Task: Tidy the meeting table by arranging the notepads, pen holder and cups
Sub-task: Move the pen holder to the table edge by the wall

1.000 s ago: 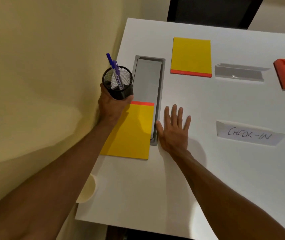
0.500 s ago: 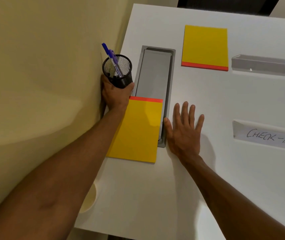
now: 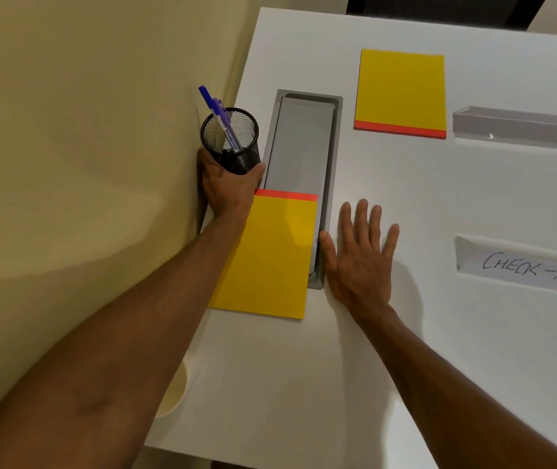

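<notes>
My left hand (image 3: 228, 189) grips a black mesh pen holder (image 3: 231, 140) with blue and purple pens at the table's left edge, next to the wall. A yellow notepad (image 3: 270, 258) with a red strip lies just below that hand and overlaps the grey cable tray (image 3: 300, 143). A second yellow notepad (image 3: 402, 93) lies farther back. My right hand (image 3: 360, 257) rests flat on the table, fingers spread, right of the near notepad. A cream cup (image 3: 173, 390) sits at the near left edge, half hidden by my left forearm.
A white table (image 3: 405, 367) stands against a beige wall on the left. A clear empty sign holder (image 3: 510, 128) lies at the back right, and a "CHECK-IN" sign (image 3: 527, 265) stands at the right. A dark chair (image 3: 439, 8) is behind the table.
The view has shifted left, so the orange object at the right has almost left the frame. My left hand has lowered the pen holder slightly. My right hand stays flat.
</notes>
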Action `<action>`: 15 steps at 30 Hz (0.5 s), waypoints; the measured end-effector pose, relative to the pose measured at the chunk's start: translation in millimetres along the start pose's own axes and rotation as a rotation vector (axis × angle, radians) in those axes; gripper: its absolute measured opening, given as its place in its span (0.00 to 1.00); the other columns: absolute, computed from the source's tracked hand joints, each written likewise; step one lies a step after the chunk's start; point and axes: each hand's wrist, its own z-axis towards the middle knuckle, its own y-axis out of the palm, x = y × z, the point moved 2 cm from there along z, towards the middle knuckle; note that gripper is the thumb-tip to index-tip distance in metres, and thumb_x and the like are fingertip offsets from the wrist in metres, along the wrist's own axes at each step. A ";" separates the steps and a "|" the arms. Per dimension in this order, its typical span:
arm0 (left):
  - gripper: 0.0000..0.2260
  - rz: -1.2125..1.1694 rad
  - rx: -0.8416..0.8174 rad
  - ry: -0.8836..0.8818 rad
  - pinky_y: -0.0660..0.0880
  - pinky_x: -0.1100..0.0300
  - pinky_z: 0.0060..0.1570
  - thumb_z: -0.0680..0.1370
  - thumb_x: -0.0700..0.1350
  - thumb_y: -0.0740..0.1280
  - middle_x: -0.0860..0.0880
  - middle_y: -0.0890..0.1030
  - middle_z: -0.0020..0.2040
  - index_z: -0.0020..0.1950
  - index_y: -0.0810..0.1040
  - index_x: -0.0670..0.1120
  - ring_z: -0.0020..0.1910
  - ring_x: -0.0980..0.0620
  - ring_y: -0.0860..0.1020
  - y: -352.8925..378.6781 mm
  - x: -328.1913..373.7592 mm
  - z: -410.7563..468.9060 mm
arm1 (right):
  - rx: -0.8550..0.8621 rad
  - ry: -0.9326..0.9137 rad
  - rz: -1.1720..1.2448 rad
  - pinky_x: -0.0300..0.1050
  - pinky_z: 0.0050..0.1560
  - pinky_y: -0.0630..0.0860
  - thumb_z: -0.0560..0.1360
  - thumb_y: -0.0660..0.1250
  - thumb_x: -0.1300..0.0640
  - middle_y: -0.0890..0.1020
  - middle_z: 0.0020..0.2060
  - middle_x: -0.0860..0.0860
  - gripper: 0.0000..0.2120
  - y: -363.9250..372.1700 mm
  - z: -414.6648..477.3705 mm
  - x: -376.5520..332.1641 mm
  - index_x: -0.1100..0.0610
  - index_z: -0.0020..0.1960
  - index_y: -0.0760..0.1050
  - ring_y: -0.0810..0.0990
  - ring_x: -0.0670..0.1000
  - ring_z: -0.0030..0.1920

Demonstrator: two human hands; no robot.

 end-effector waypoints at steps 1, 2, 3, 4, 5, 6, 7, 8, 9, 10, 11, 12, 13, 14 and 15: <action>0.47 0.000 -0.001 0.001 0.69 0.54 0.67 0.68 0.48 0.79 0.44 0.67 0.74 0.78 0.54 0.43 0.72 0.45 0.68 0.0 0.3 -0.3 | 0.000 -0.001 -0.001 0.66 0.76 0.44 0.81 0.39 0.34 0.43 0.80 0.54 0.34 0.1 0.0 -0.1 0.51 0.81 0.41 0.39 0.57 0.80; 0.47 0.000 -0.002 0.002 0.69 0.54 0.67 0.67 0.48 0.79 0.44 0.67 0.74 0.78 0.54 0.43 0.72 0.45 0.68 0.0 0.4 -0.8 | -0.001 -0.003 0.000 0.66 0.76 0.44 0.81 0.39 0.34 0.43 0.80 0.54 0.34 0.2 0.0 0.0 0.51 0.81 0.41 0.39 0.57 0.80; 0.47 0.001 -0.003 0.003 0.69 0.55 0.67 0.67 0.48 0.79 0.44 0.67 0.74 0.78 0.54 0.43 0.72 0.45 0.68 -0.1 0.7 -1.5 | -0.002 -0.004 0.005 0.66 0.76 0.44 0.81 0.39 0.34 0.43 0.80 0.54 0.34 0.1 0.2 -0.1 0.51 0.81 0.41 0.39 0.57 0.80; 0.48 0.004 -0.003 0.002 0.69 0.55 0.67 0.67 0.48 0.79 0.44 0.67 0.74 0.78 0.54 0.43 0.72 0.45 0.68 -0.4 1.0 -2.1 | -0.002 -0.005 0.014 0.66 0.76 0.44 0.81 0.39 0.34 0.43 0.80 0.54 0.34 0.1 0.3 -0.2 0.51 0.81 0.42 0.39 0.56 0.80; 0.48 0.009 -0.004 0.001 0.69 0.56 0.67 0.67 0.48 0.79 0.44 0.67 0.74 0.78 0.53 0.43 0.72 0.45 0.68 -0.7 1.3 -2.5 | -0.003 -0.004 0.021 0.66 0.76 0.43 0.81 0.39 0.34 0.43 0.80 0.54 0.34 -0.2 0.4 -0.5 0.51 0.81 0.42 0.39 0.56 0.80; 0.48 0.010 -0.004 0.001 0.69 0.56 0.67 0.67 0.48 0.79 0.44 0.67 0.74 0.78 0.53 0.43 0.72 0.45 0.68 -0.9 1.7 -3.0 | -0.006 -0.003 0.023 0.66 0.76 0.43 0.81 0.39 0.34 0.43 0.80 0.54 0.34 -0.3 0.3 -0.7 0.51 0.81 0.41 0.39 0.56 0.80; 0.48 0.008 -0.002 0.002 0.69 0.57 0.66 0.67 0.48 0.79 0.44 0.67 0.74 0.78 0.53 0.43 0.72 0.45 0.68 -1.0 1.6 -3.3 | -0.008 -0.004 0.024 0.66 0.76 0.43 0.81 0.38 0.34 0.42 0.80 0.54 0.34 -0.6 0.2 -0.9 0.51 0.81 0.41 0.38 0.56 0.79; 0.47 0.002 -0.001 0.003 0.69 0.58 0.66 0.67 0.47 0.79 0.44 0.67 0.74 0.78 0.54 0.43 0.72 0.46 0.68 -1.2 1.7 -3.9 | -0.008 -0.006 0.028 0.66 0.76 0.43 0.81 0.38 0.34 0.42 0.80 0.54 0.34 -1.0 -0.1 -1.0 0.51 0.81 0.41 0.38 0.56 0.79; 0.47 -0.004 0.000 0.003 0.69 0.61 0.64 0.67 0.47 0.79 0.44 0.67 0.74 0.78 0.54 0.43 0.71 0.46 0.69 -1.4 1.5 -4.6 | -0.008 -0.008 0.035 0.66 0.76 0.43 0.81 0.38 0.34 0.42 0.80 0.54 0.34 -1.1 -0.3 -1.1 0.51 0.81 0.41 0.38 0.56 0.79; 0.46 -0.008 0.001 0.002 0.68 0.63 0.62 0.68 0.46 0.79 0.44 0.68 0.73 0.78 0.55 0.43 0.71 0.46 0.69 -1.9 1.2 -5.2 | -0.008 -0.009 0.041 0.66 0.76 0.43 0.81 0.38 0.34 0.42 0.80 0.54 0.34 -1.4 -0.5 -0.9 0.51 0.81 0.41 0.38 0.56 0.79; 0.45 -0.011 0.003 0.003 0.67 0.65 0.61 0.68 0.46 0.79 0.44 0.68 0.73 0.77 0.56 0.43 0.70 0.47 0.70 -2.6 1.1 -6.3 | -0.006 -0.009 0.046 0.66 0.76 0.43 0.81 0.38 0.34 0.42 0.80 0.54 0.35 -1.4 -0.5 -0.7 0.51 0.81 0.41 0.38 0.56 0.79; 0.45 -0.011 0.006 0.003 0.67 0.65 0.61 0.68 0.45 0.79 0.44 0.68 0.73 0.77 0.57 0.43 0.70 0.47 0.70 -3.3 0.8 -7.5 | -0.003 -0.009 0.051 0.66 0.76 0.43 0.81 0.38 0.34 0.42 0.80 0.54 0.35 -1.4 -0.6 -0.2 0.51 0.81 0.41 0.38 0.56 0.79; 0.45 -0.015 0.010 0.004 0.67 0.64 0.62 0.68 0.45 0.79 0.44 0.68 0.73 0.77 0.57 0.42 0.71 0.47 0.69 -4.1 0.8 -8.8 | 0.000 -0.009 0.052 0.66 0.76 0.43 0.81 0.39 0.34 0.42 0.80 0.54 0.35 -1.3 -0.6 0.0 0.51 0.81 0.42 0.39 0.56 0.80; 0.44 -0.016 0.011 0.005 0.68 0.62 0.64 0.68 0.45 0.79 0.44 0.68 0.74 0.77 0.57 0.42 0.71 0.47 0.69 -5.2 0.7 -10.6 | 0.003 -0.009 0.050 0.66 0.76 0.43 0.81 0.40 0.33 0.43 0.80 0.54 0.35 -1.1 -0.6 0.3 0.51 0.81 0.42 0.39 0.56 0.80; 0.44 -0.014 0.008 0.004 0.68 0.61 0.64 0.68 0.45 0.79 0.44 0.67 0.74 0.77 0.57 0.42 0.72 0.47 0.68 -6.3 0.7 -12.5 | 0.002 -0.010 0.046 0.66 0.76 0.43 0.80 0.40 0.33 0.43 0.80 0.54 0.35 -1.1 -0.5 0.3 0.51 0.81 0.42 0.39 0.56 0.80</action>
